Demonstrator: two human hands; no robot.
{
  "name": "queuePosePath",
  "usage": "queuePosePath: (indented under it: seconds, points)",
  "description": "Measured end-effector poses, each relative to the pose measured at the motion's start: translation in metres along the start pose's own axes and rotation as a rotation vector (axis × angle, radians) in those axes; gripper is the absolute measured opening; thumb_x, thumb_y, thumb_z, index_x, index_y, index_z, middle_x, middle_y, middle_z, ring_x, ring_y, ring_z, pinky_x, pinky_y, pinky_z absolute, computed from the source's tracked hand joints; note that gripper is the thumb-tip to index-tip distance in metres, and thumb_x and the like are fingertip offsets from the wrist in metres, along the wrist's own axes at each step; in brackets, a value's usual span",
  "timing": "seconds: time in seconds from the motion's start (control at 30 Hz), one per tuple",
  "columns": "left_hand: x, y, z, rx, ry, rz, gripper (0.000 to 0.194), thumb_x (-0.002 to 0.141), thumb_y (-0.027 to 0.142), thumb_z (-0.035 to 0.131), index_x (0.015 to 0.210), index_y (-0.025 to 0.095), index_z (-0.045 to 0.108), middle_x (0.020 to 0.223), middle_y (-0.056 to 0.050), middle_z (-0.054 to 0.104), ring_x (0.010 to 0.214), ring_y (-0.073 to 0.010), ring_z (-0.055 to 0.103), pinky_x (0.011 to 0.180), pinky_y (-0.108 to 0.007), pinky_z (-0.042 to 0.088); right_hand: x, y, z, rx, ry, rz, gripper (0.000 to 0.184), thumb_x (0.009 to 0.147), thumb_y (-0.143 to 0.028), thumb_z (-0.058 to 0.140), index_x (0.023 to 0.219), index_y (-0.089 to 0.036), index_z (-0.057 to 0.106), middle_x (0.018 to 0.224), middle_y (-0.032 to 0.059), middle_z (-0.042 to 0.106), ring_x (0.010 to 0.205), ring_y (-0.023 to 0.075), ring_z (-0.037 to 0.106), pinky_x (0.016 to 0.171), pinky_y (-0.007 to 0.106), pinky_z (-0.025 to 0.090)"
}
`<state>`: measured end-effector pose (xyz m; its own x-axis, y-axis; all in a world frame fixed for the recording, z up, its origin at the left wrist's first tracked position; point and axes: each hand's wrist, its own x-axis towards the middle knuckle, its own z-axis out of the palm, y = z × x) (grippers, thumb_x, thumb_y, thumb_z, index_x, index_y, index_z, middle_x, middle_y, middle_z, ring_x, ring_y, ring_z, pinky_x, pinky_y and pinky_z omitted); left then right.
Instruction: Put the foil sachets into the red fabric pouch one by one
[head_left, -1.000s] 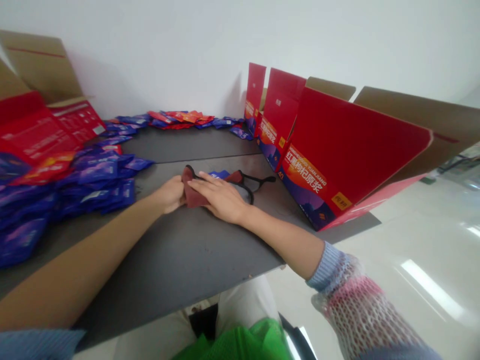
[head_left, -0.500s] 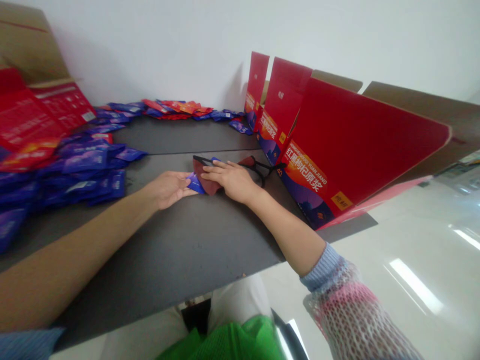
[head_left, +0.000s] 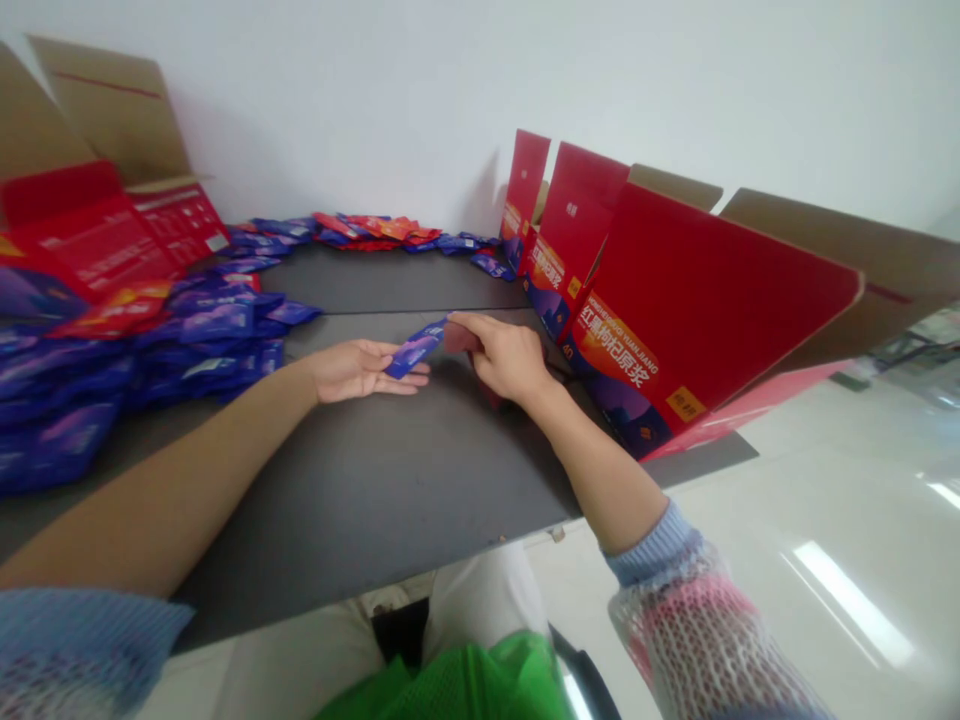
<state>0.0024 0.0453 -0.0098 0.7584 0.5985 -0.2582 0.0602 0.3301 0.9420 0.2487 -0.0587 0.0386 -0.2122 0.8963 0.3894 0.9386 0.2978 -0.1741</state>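
Note:
A blue and purple sachet (head_left: 417, 346) is held slanting just above the grey table, between both hands. My left hand (head_left: 356, 370) grips its near left end, thumb on top and the other fingers stretched beneath. At the sachet's upper right end, the bent fingers of my right hand (head_left: 510, 352) are closed on a dark red cloth (head_left: 459, 338), mostly hidden by the hand. The fingertips touch the sachet's edge or lie right beside it; I cannot tell which.
Piles of blue sachets (head_left: 217, 320) lie at left, with red and orange sachets (head_left: 375, 230) along the wall. Open red cartons (head_left: 645, 300) stand in a row at right. Another open carton (head_left: 97, 240) is at far left. The grey table (head_left: 360, 500) ends before my lap.
My right hand was spread flat over the cloth and sachet; now its fingers are bent around the cloth. The sachet has come up at a slant, showing more of its face.

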Motion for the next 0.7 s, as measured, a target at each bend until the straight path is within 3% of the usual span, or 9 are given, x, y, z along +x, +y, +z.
queuePosePath:
  seconds: [0.13,0.3,0.4,0.5,0.57,0.63,0.7]
  points:
    - [-0.004,0.001,-0.001,0.021,-0.041,-0.061,0.041,0.08,0.018,0.07,0.12,0.013,0.07,0.125,-0.023,0.07,0.115,-0.0359,0.069,0.105,-0.058,0.048,-0.01,-0.013,-0.017,0.038,0.125,-0.056,0.062,0.085,-0.019,0.045,0.146,-0.026,0.053,0.148,-0.003,0.057,0.132,0.0232,0.057,0.107,0.034,0.048]
    - [-0.004,0.002,0.017,-0.013,0.092,-0.078,0.032,0.086,0.012,0.062,0.117,0.007,0.071,0.108,-0.023,0.075,0.099,-0.033,0.075,0.1,-0.057,0.051,-0.015,-0.005,-0.029,0.031,0.275,0.016,0.061,0.087,-0.023,0.044,0.147,-0.023,0.053,0.147,0.0025,0.058,0.136,0.0309,0.054,0.113,0.044,0.044]
    - [-0.002,0.003,0.023,-0.044,0.178,-0.09,0.028,0.088,0.009,0.057,0.112,0.004,0.071,0.101,-0.023,0.076,0.088,-0.0306,0.076,0.094,-0.053,0.056,-0.014,-0.007,-0.021,0.059,0.32,0.027,0.061,0.09,-0.023,0.04,0.151,-0.022,0.046,0.149,0.0039,0.056,0.14,0.0309,0.05,0.114,0.045,0.043]
    - [0.001,0.002,0.025,-0.04,0.247,-0.076,0.023,0.086,0.008,0.059,0.104,0.006,0.072,0.094,-0.019,0.077,0.082,-0.0273,0.076,0.086,-0.045,0.06,-0.01,-0.018,0.003,0.113,0.185,-0.161,0.063,0.093,-0.023,0.041,0.156,-0.022,0.036,0.153,0.0045,0.052,0.142,0.025,0.048,0.115,0.039,0.043]
    - [0.003,0.002,0.026,-0.019,0.311,-0.073,0.022,0.084,0.008,0.059,0.102,0.009,0.072,0.086,-0.015,0.077,0.076,-0.0244,0.075,0.078,-0.04,0.062,-0.007,-0.027,0.023,0.151,0.036,-0.32,0.065,0.094,-0.023,0.045,0.157,-0.013,0.032,0.154,0.0105,0.05,0.144,0.0219,0.045,0.115,0.036,0.043]
    - [0.004,0.002,0.026,0.0,0.351,-0.094,0.026,0.083,0.006,0.056,0.103,0.011,0.072,0.079,-0.011,0.076,0.069,-0.0216,0.074,0.071,-0.034,0.062,-0.005,-0.034,0.037,0.14,-0.085,-0.412,0.061,0.091,-0.018,0.048,0.151,-0.005,0.04,0.157,0.0173,0.045,0.147,0.0217,0.041,0.117,0.034,0.04]
    - [0.004,0.002,0.027,0.003,0.358,-0.12,0.035,0.078,-0.002,0.051,0.103,0.01,0.072,0.074,-0.008,0.076,0.065,-0.0193,0.073,0.066,-0.028,0.061,-0.003,-0.038,0.044,0.116,-0.156,-0.437,0.057,0.089,-0.012,0.049,0.145,-0.005,0.048,0.157,0.0184,0.044,0.148,0.0217,0.039,0.119,0.036,0.038]
